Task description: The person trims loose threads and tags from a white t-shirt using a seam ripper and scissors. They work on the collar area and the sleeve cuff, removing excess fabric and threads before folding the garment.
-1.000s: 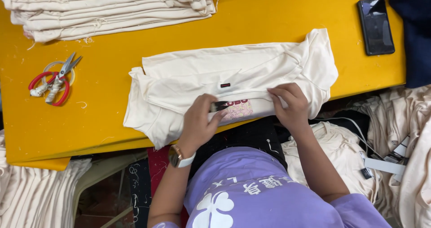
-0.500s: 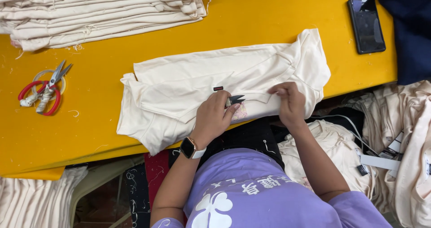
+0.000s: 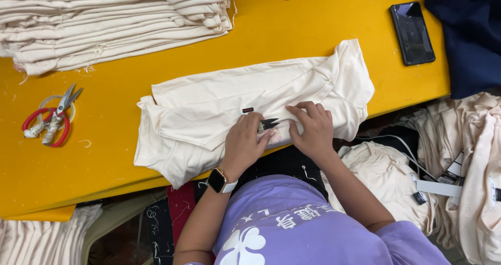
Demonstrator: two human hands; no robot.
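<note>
Item count, head view:

- Hands: two, a left hand (image 3: pixel 244 142) and a right hand (image 3: pixel 312 129).
- Thread snips (image 3: pixel 268 123): one, black.
- Folded cream garment (image 3: pixel 219 108) under the hands: one.
- Red-handled scissors (image 3: pixel 52 119): one pair.
- Phone (image 3: pixel 412 32): one, dark.
- Stack of folded cream garments (image 3: pixel 109 19): one; the layers are too many to count.
- Wristwatch (image 3: pixel 218 181): one.
- Yellow table (image 3: pixel 292 19): one.

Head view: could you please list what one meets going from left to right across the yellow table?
Red-handled scissors → folded cream garment → left hand holding small black snips → right hand → black phone → navy cloth.
</note>
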